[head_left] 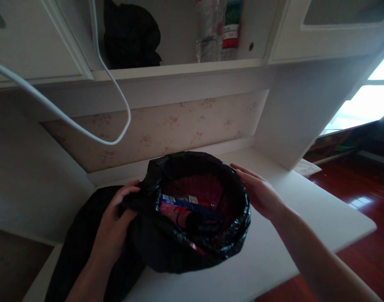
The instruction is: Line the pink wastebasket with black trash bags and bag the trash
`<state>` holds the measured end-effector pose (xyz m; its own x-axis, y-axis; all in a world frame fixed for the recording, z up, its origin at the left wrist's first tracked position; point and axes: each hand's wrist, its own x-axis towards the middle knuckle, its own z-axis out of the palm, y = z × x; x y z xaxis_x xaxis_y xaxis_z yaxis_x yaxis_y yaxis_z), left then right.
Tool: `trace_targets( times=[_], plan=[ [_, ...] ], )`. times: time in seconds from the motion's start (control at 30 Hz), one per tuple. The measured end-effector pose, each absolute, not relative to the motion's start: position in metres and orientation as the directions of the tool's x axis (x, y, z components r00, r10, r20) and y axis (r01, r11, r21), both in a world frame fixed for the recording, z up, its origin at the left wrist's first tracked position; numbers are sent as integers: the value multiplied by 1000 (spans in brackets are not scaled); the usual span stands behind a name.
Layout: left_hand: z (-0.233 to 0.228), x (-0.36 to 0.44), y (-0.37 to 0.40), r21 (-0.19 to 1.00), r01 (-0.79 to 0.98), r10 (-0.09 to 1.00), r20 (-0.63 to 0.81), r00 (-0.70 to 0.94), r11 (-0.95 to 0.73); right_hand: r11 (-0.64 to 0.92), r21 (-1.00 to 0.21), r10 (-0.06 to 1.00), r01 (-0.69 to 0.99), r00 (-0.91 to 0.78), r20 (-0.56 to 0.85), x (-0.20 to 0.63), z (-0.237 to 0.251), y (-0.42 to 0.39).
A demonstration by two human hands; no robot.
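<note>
A black plastic bag (pixel 166 247) lines a round bin on the white desktop, its edge folded down over the rim. Reddish ribbed bin wall (pixel 204 188) shows through inside. In it lie a pink and blue box (pixel 174 212) and a dark round object I cannot identify. My left hand (pixel 111 224) is closed on a bunched fold of the bag at the left rim. On the opposite side my right hand (pixel 259 191) rests against the bag's outside with fingers stretched out. Black material (pixel 81 235) spreads over the desk beneath my left forearm.
Overhead, an open shelf (pixel 179 69) holds a black bundle (pixel 131 37), a clear plastic bottle (pixel 209 37) and a labelled bottle (pixel 232 31). A white cable (pixel 118 90) hangs in a loop at upper left. The desktop (pixel 273 239) ends at a rounded right corner above a reddish floor.
</note>
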<state>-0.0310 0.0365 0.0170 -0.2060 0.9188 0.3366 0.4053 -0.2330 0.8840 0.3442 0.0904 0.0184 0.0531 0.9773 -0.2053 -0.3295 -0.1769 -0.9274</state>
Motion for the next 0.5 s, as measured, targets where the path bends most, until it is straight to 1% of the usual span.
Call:
trace_targets(
  times=[0.17,0.3,0.37,0.5],
  plan=[
    [47,-26,80,837,415,865,463,-194,-355,-48,-949,989,-311,117,-88,326,51,121],
    [67,-19,96,818,408,841,509,-184,-406,22,-967,992,-254,123,-10,315,71,137],
    [75,-16,103,823,389,849,504,-159,-415,34,-976,991,-216,134,5,313,72,149],
    [89,-9,116,822,349,847,517,-127,-449,6,-985,991,-173,132,-17,314,67,169]
  ],
)
